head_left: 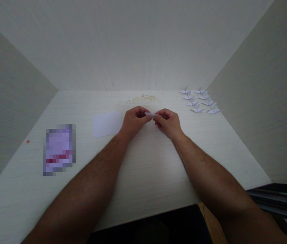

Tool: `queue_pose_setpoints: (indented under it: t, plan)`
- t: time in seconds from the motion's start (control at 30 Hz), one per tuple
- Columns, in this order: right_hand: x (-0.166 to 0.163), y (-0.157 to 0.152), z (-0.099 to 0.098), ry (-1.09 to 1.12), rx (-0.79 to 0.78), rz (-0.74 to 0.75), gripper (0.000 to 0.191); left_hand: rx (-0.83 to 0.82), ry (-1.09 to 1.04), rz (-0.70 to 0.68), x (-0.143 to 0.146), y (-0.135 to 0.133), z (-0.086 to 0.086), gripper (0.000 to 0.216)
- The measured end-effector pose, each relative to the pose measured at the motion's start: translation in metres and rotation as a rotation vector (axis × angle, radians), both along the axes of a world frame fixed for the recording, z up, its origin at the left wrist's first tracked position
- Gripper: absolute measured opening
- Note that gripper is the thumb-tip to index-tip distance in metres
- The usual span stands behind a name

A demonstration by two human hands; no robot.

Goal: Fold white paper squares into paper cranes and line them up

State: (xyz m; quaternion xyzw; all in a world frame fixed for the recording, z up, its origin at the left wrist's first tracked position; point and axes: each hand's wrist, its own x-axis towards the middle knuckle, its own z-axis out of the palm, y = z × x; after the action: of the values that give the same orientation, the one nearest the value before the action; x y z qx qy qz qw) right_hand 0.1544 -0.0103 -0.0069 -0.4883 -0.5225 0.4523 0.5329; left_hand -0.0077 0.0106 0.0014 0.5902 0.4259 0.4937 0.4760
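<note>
My left hand [134,121] and my right hand [168,122] meet over the middle of the white table [143,176]. Both pinch a small folded piece of pale paper [150,115] between their fingertips, held just above the tabletop. A flat sheet of pale paper [107,123] lies on the table just left of my left hand. Most of the folded piece is hidden by my fingers.
Several small folded paper shapes [200,100] sit in a group at the back right corner. A blurred purple rectangular item [59,149] lies at the left. A faint brownish stain [145,98] marks the far edge. Walls enclose three sides; a dark object [275,196] lies at right.
</note>
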Motion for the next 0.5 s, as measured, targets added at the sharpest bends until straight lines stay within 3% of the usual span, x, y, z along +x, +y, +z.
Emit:
queue_pose_setpoints:
  t: [0.5]
  plan:
    - [0.0005, 0.0006, -0.0003, -0.08, 0.034, -0.033, 0.019, -0.03, 0.051, 0.01, 0.0012, 0.0004, 0.0005, 0.013]
